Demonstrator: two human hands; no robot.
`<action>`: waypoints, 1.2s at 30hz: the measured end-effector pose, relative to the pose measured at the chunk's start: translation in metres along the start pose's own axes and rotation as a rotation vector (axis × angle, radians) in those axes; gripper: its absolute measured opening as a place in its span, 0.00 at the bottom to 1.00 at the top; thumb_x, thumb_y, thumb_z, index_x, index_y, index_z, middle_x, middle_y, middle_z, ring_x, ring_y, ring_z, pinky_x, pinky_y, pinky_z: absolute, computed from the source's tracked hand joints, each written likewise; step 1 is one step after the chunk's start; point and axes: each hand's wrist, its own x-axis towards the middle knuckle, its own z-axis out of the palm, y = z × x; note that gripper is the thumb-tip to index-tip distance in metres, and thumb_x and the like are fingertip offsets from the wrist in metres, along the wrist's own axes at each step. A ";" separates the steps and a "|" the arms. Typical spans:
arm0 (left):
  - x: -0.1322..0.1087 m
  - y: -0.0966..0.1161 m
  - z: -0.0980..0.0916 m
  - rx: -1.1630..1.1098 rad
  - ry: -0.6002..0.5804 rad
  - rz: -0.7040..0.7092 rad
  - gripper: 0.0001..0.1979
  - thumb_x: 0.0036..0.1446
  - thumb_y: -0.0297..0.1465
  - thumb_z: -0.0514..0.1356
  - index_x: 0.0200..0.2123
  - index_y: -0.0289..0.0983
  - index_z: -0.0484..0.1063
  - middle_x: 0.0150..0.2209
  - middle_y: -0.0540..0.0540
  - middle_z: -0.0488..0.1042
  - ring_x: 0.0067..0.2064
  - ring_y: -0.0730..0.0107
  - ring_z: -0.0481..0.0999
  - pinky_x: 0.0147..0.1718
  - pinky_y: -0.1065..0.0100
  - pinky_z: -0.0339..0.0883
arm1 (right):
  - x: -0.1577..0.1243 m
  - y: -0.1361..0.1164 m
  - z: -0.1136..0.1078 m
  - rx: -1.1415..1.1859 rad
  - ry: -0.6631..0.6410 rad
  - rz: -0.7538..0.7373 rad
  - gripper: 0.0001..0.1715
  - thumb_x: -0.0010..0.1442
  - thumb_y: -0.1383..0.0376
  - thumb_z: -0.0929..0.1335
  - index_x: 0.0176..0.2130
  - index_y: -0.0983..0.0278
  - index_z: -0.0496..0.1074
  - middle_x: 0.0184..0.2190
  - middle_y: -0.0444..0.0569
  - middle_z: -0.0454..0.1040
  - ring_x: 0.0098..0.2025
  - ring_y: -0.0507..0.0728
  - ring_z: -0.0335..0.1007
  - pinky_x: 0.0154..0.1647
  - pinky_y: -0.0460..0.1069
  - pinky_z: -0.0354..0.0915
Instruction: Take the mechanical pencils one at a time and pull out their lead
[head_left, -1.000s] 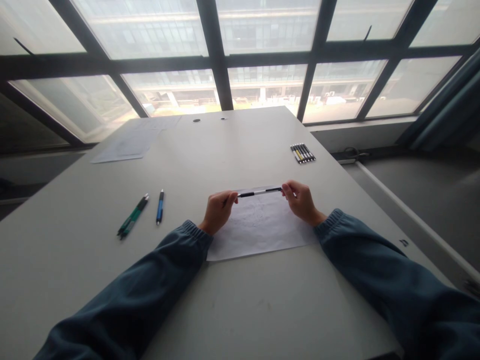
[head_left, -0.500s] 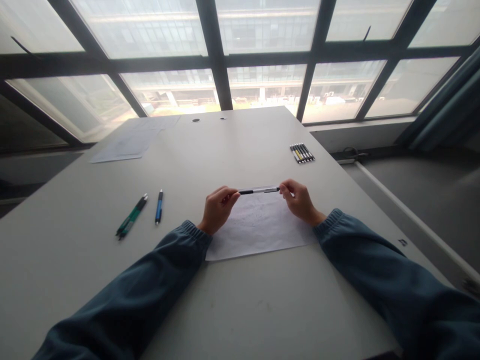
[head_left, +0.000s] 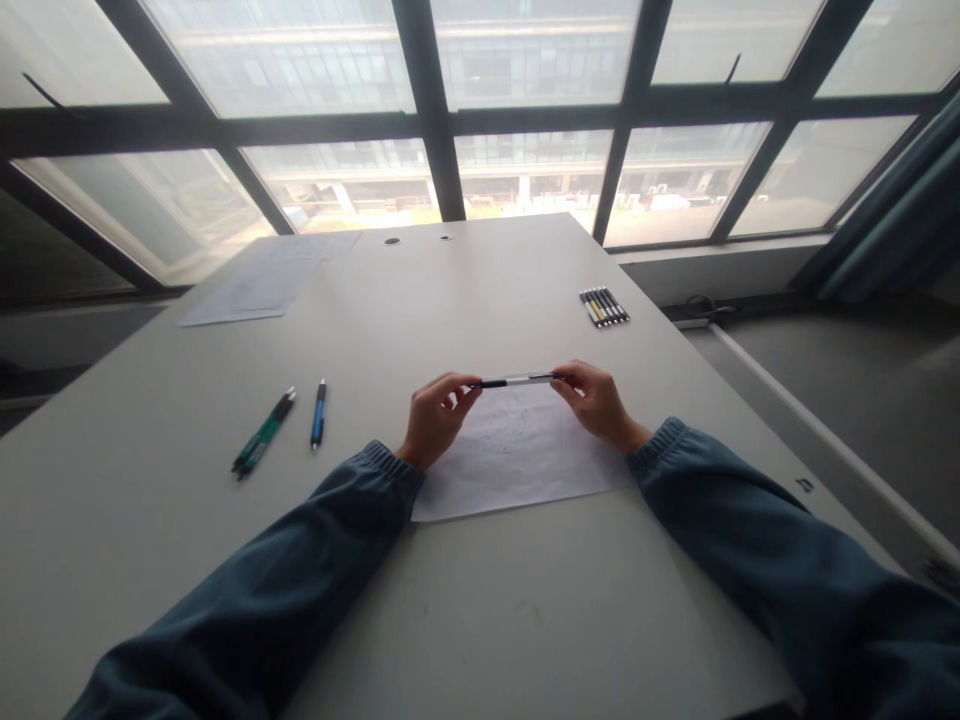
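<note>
A slim black and white pen [head_left: 517, 380] is held level between both hands, just above a white sheet of paper [head_left: 517, 460] with faint pencil lines. My left hand [head_left: 435, 420] pinches the pen's left end with its fingertips. My right hand [head_left: 596, 400] pinches the right end the same way. Both wrists rest near the sheet's top corners on the grey table [head_left: 465, 620].
A green pen [head_left: 264, 433] and a blue pen [head_left: 319, 413] lie to the left. A row of several pens [head_left: 604, 306] sits at the far right, near the table edge. Loose sheets [head_left: 255, 285] lie at the far left corner. Large windows stand behind the table.
The pen has shifted slightly left and the fingers of both hands have closed in along it; my hands stay in nearly the same place.
</note>
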 end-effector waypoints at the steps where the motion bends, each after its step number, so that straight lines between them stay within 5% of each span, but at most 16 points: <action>1: 0.000 0.000 0.000 -0.001 -0.001 -0.001 0.08 0.62 0.35 0.64 0.39 0.38 0.80 0.32 0.46 0.78 0.28 0.76 0.73 0.26 0.75 0.65 | 0.000 0.000 0.000 -0.003 0.001 0.002 0.13 0.64 0.55 0.70 0.38 0.62 0.76 0.33 0.48 0.77 0.33 0.55 0.72 0.35 0.51 0.69; 21: -0.001 -0.001 0.000 0.035 -0.064 -0.059 0.09 0.64 0.37 0.61 0.38 0.37 0.77 0.27 0.49 0.77 0.26 0.73 0.70 0.27 0.72 0.64 | 0.000 0.004 0.000 -0.041 -0.017 -0.012 0.10 0.64 0.57 0.69 0.38 0.62 0.76 0.32 0.47 0.77 0.32 0.54 0.71 0.34 0.50 0.68; 26: -0.002 0.002 -0.003 0.081 -0.115 0.004 0.22 0.70 0.39 0.53 0.25 0.37 0.71 0.21 0.49 0.71 0.25 0.73 0.70 0.29 0.70 0.62 | 0.000 0.003 0.000 -0.020 -0.022 -0.012 0.07 0.62 0.60 0.70 0.37 0.61 0.76 0.32 0.46 0.77 0.32 0.54 0.71 0.35 0.50 0.68; 30: -0.002 0.004 -0.004 0.061 -0.132 -0.003 0.24 0.71 0.41 0.52 0.23 0.37 0.71 0.20 0.50 0.70 0.24 0.73 0.69 0.30 0.69 0.62 | 0.000 0.001 0.000 -0.027 -0.017 -0.020 0.06 0.62 0.61 0.70 0.37 0.61 0.76 0.32 0.46 0.77 0.32 0.54 0.71 0.35 0.50 0.68; 33: -0.002 0.001 -0.003 0.011 -0.151 -0.020 0.22 0.71 0.41 0.52 0.29 0.36 0.75 0.24 0.48 0.75 0.27 0.72 0.74 0.32 0.69 0.65 | 0.000 0.001 0.000 -0.024 -0.003 -0.021 0.05 0.62 0.62 0.70 0.38 0.62 0.76 0.32 0.46 0.77 0.32 0.53 0.71 0.35 0.49 0.68; 36: -0.001 -0.001 -0.002 -0.036 -0.128 -0.011 0.14 0.68 0.41 0.58 0.46 0.38 0.76 0.35 0.46 0.79 0.36 0.69 0.77 0.34 0.70 0.67 | 0.000 0.003 0.000 -0.003 0.014 -0.011 0.06 0.62 0.62 0.70 0.38 0.62 0.76 0.32 0.46 0.77 0.31 0.53 0.71 0.33 0.49 0.68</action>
